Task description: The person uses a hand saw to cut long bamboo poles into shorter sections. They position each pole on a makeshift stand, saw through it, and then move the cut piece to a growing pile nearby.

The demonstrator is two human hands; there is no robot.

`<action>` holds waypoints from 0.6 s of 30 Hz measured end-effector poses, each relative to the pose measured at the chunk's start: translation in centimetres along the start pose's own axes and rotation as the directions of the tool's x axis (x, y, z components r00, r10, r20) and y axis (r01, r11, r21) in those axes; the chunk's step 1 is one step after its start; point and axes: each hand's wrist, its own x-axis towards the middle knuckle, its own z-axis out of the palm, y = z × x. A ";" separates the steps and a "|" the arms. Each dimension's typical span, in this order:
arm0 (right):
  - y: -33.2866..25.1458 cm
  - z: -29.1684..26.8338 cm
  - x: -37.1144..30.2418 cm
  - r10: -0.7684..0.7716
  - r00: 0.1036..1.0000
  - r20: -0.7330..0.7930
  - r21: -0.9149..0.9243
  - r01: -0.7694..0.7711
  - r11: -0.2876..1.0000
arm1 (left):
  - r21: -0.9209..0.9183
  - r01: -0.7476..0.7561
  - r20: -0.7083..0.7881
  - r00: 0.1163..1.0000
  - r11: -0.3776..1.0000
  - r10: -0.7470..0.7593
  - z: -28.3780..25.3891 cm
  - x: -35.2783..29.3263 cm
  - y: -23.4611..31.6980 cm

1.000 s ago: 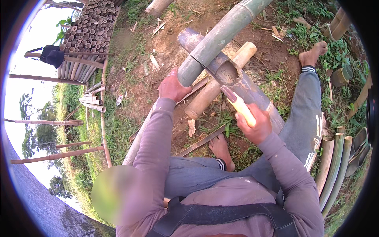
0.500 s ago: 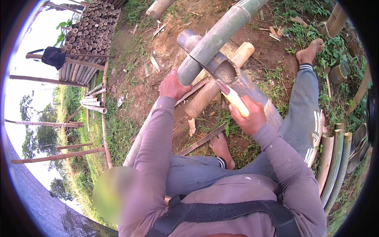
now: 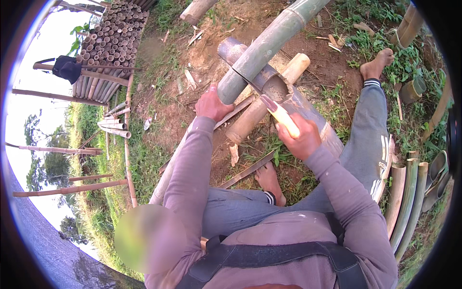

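Note:
A thick green bamboo pole (image 3: 273, 42) slants across the work spot, resting on a wide bamboo piece (image 3: 308, 110) with cut-out openings. My left hand (image 3: 213, 103) is closed round the pole near its lower end. In my right hand (image 3: 303, 138) is the pale handle of a hand saw (image 3: 285, 118). Its thin blade shows nearly edge-on, as a dark line running up and left into a cut across the pole, just beyond my left hand. A shorter tan bamboo length (image 3: 246, 123) lies crosswise under the wide piece.
Bamboo offcuts and chips (image 3: 190, 79) lie on the soil and grass. Stacked bamboo tubes (image 3: 108, 43) and a black hat (image 3: 66, 69) are at the far left. Several bamboo lengths (image 3: 406, 202) stand by my right leg. A flat strip (image 3: 248, 169) lies near my foot (image 3: 270, 180).
My right hand and the saw handle have shifted slightly up and left, toward the pole. My left hand keeps its place on the bamboo.

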 end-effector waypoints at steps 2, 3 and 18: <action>-1.5 -5.5 -7.0 0.053 0.995 0.082 0.012 -0.054 0.998 | -0.001 0.024 0.023 0.999 1.000 -0.023 1.1 -1.0 -1.1; -2.5 -7.4 -8.2 0.058 0.997 0.053 -0.011 -0.057 0.998 | -0.016 -0.008 0.038 0.999 1.000 0.009 0.2 -0.4 0.3; -0.9 -4.9 -6.6 -0.004 1.000 0.005 -0.031 0.004 1.000 | -0.016 0.010 0.067 0.998 1.000 -0.009 1.5 -0.6 -1.0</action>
